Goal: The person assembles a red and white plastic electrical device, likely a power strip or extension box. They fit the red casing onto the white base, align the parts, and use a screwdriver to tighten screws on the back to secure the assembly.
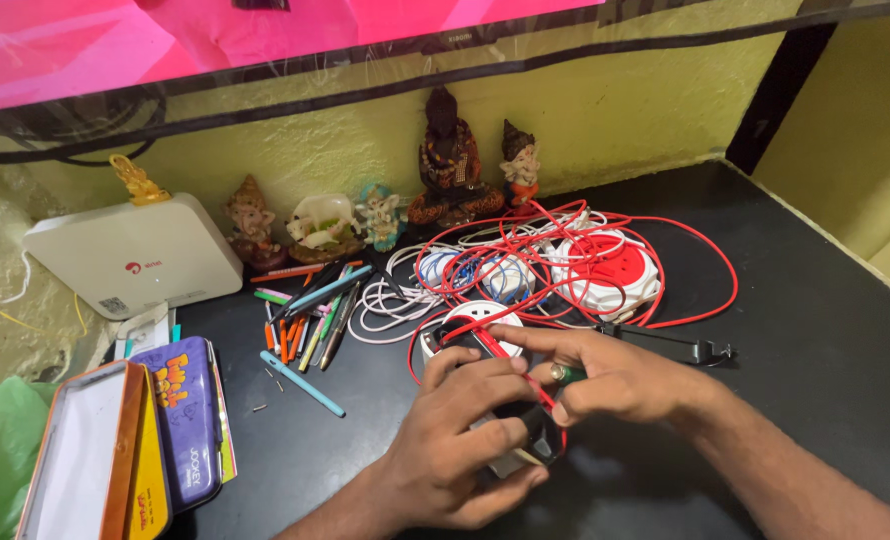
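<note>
My left hand [460,430] grips a small dark device [537,440] near the front of the black desk [815,330], fingers curled around it. My right hand [605,378] reaches in from the right and pinches a red wire [505,355] against that device, a green-tipped object between its fingers. Just beyond my hands lies a round white and red cable reel [480,318]. A tangle of red and white cables [525,265] spreads behind it, around a larger red and white reel [610,270].
Several pens and pencils [310,320] lie left of the cables. An open tin pencil box [115,450] sits at front left, a white router [130,258] behind it. Small figurines [445,165] line the yellow wall. A black clip tool [680,347] lies to the right.
</note>
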